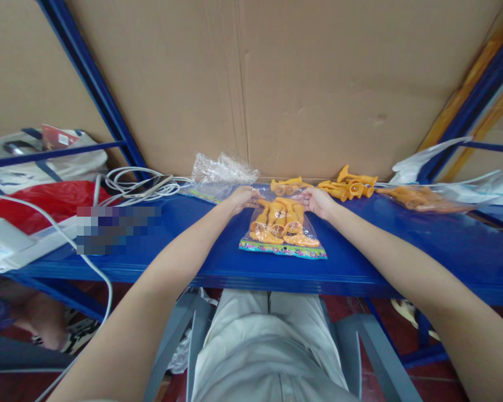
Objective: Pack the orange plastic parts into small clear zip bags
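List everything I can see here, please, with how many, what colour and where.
filled bag: one, clear with a patterned bottom strip, packed with orange plastic pieces, middle of the shelf, held at its far end by both hands
loose orange pieces: several, orange, behind the right hand
second packed bag: one, clear with orange contents, right of the shelf
empty bags: a small pile, clear, behind the left hand
cable: one coil, white, back left
power strip: one, white, far left
red bag: one, red, far left
shelf: one, blue
cardboard: brown, behind the shelf
left hand: on the bag's top left corner
right hand: on the bag's top right corner
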Action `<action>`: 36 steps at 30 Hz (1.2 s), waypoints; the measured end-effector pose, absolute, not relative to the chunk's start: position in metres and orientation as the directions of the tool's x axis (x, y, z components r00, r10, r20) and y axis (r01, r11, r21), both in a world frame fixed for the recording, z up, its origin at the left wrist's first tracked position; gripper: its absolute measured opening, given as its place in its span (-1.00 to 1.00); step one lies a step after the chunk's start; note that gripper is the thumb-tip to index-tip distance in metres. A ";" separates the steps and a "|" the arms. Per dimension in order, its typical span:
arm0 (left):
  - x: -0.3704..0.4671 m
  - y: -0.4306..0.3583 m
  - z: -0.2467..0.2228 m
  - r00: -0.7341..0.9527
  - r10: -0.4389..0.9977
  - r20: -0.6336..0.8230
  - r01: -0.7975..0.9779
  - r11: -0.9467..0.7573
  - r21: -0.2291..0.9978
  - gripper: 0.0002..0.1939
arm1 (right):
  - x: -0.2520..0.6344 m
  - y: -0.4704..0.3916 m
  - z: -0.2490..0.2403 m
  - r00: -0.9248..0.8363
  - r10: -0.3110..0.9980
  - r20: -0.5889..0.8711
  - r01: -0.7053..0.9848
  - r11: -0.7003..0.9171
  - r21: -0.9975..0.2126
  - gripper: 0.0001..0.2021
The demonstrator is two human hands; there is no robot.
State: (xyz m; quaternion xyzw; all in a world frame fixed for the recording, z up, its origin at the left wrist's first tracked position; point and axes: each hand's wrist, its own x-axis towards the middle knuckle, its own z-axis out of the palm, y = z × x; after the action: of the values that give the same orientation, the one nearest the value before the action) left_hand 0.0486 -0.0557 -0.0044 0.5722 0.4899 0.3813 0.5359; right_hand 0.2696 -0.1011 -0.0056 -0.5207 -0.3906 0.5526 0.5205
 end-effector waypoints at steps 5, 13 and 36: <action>0.047 -0.054 -0.007 0.250 0.963 -0.099 0.104 0.075 0.992 -0.75 | 0.279 -0.097 -0.012 0.072 0.982 -0.176 -0.138 -0.165 -0.977 -0.76; 0.026 -0.048 -0.004 0.478 0.868 -0.133 0.223 0.027 0.974 -0.87 | 0.293 -0.094 -0.020 -0.189 0.980 -0.058 -0.070 -0.072 -0.995 -0.84; 0.038 -0.047 -0.007 0.526 0.732 0.433 0.705 -0.660 0.260 -0.74 | 0.295 -0.104 -0.001 -0.293 0.945 0.144 0.414 0.261 -0.872 -0.81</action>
State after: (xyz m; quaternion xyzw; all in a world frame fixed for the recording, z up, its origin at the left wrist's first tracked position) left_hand 0.0377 -0.0472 -0.0066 0.8731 0.4114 0.2604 0.0263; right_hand 0.2948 -0.1041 -0.0013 -0.4778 -0.7110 0.3756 0.3536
